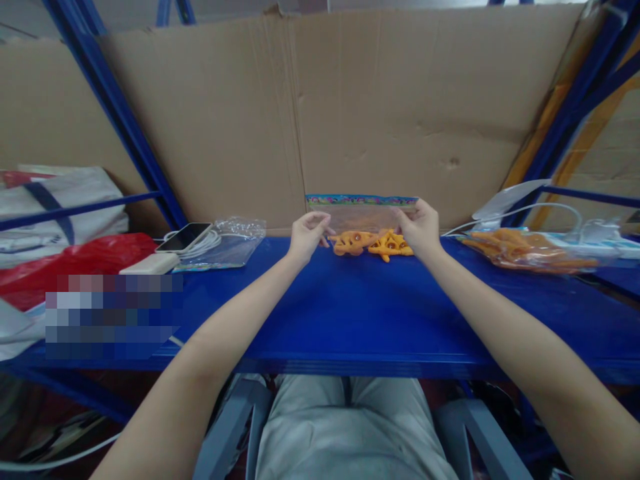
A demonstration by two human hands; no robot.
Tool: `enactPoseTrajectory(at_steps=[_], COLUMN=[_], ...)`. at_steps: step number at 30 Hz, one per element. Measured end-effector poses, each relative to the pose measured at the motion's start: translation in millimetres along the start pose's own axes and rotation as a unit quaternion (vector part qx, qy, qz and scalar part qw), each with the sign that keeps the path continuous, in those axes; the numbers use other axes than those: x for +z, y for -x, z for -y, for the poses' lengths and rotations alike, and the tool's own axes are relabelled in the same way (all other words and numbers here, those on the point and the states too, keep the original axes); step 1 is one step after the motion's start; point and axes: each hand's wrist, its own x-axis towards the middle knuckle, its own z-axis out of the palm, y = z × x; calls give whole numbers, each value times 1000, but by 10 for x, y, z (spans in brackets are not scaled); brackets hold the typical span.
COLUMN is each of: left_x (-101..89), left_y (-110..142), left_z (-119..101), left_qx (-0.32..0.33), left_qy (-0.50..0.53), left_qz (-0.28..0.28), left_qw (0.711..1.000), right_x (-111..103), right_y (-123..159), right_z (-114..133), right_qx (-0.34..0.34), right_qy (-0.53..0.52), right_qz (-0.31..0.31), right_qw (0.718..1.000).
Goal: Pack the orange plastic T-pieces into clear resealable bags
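A clear plastic bag [360, 213] with a colourful patterned strip along its top edge stands upright at the back of the blue shelf, stretched between my two hands. My left hand [307, 237] is closed at the bag's left side, thumb and fingers pinched together. On the right side, my right hand [423, 228] pinches the bag near its upper corner. Orange plastic pieces [355, 242] with round holes or dots sit at the bag's lower part, and yellow-orange ones [390, 245] lie beside them. Whether all of these are inside the bag, I cannot tell.
A filled bag of orange pieces [530, 250] lies at the right by a white power strip [615, 245]. To the left are a phone [185, 237], a white cable, another clear bag [240, 243] and a red plastic bag [120, 250]. Cardboard [400, 100] walls the back.
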Motion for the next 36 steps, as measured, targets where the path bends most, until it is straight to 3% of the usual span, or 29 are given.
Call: enactPoseTrajectory(at_steps=[4,9,13,17,23,26,30,36], left_x=[-12,19,10,-9,-23,-38,-45,-47], left_y=[18,62,45,-7,-57,-64,-62,-53], left_z=[-34,-19,-20,-50,-62,-24,11,-11], left_qx=[39,68,45,14,-176,-228,-227,-180], left_qy=[-30,-13,51,164,228,217,207,164], left_qz=[1,24,23,-15,11,38,29,-66], left_qw=[999,997,997,986,958,949,951,968], right_x=[-36,-120,-154,-153,-149,-145,-117,-69], right_y=[42,74,87,111,127,87,37,23], right_z=[127,203,206,189,202,171,63,-103], right_qx=[-32,-155,-274,-383,-359,-341,-303,-216], right_qy=[13,77,111,110,126,130,128,122], right_qz=[0,-2,11,52,144,208,277,336], right_qw=[999,985,955,916,914,907,903,909])
